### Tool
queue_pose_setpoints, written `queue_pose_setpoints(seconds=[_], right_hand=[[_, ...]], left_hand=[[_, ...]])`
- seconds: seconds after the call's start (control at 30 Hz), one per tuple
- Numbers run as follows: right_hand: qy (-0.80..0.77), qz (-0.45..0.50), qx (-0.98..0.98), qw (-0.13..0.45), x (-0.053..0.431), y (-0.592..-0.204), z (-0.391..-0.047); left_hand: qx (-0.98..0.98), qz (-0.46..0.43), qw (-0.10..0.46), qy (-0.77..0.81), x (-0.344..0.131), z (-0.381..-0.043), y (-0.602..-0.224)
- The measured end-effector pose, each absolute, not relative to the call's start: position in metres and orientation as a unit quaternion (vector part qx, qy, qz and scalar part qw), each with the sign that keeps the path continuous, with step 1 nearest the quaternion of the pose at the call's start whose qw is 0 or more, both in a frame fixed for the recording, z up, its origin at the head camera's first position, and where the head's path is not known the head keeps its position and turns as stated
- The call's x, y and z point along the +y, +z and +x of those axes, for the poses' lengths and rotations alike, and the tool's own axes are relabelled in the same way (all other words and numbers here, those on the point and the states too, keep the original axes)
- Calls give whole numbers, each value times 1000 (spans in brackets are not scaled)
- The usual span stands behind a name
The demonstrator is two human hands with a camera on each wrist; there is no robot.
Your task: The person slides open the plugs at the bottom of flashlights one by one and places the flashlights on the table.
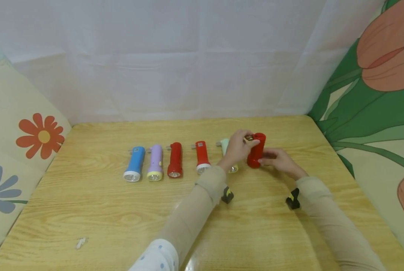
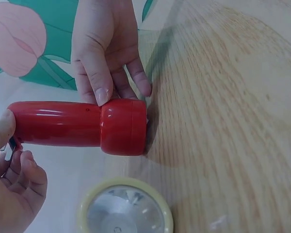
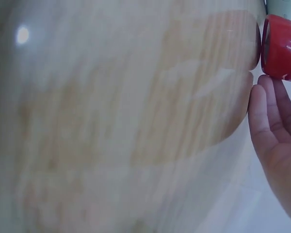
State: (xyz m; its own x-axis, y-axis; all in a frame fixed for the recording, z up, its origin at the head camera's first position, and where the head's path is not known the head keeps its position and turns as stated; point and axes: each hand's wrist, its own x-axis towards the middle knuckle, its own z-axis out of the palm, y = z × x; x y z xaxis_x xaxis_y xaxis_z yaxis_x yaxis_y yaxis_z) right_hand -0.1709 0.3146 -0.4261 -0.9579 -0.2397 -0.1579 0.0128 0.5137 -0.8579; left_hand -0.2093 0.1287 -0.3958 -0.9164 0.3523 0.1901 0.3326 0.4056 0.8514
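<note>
A red flashlight [image 1: 256, 152] is held upright, its head down close over the wooden table. My left hand [image 1: 237, 148] grips it by the tail end, near the plug prongs. My right hand [image 1: 280, 162] is at the head end; in the left wrist view its thumb [image 2: 102, 92] rests on the red head. In the right wrist view, nearly straight fingers [image 3: 264, 107] touch the side of the head. Just left of it, a mint-green flashlight [image 1: 225, 145] lies partly hidden behind my left hand; its pale yellow rim [image 2: 167, 208] shows in the left wrist view.
To the left lie a blue flashlight [image 1: 136, 160], a purple one [image 1: 155, 160], a dark red one [image 1: 175, 158] and a red one with a white rim [image 1: 202, 152]. Their lenses face the near edge and plug prongs stick out. A white cloth [image 1: 188, 75] hangs behind the table [image 1: 120, 226].
</note>
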Motion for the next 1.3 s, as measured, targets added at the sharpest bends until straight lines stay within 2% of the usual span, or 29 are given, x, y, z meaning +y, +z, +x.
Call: queue_pose_setpoints(seconds=[0.87,1.3], right_hand=[[-442,-25,885,144,307,-421,-165],[-437,-22,890,127,300,-418,-162]], left_hand=[[765,56,105,634,130,-226,-401],[805,20,119,581,131,-235,-408]])
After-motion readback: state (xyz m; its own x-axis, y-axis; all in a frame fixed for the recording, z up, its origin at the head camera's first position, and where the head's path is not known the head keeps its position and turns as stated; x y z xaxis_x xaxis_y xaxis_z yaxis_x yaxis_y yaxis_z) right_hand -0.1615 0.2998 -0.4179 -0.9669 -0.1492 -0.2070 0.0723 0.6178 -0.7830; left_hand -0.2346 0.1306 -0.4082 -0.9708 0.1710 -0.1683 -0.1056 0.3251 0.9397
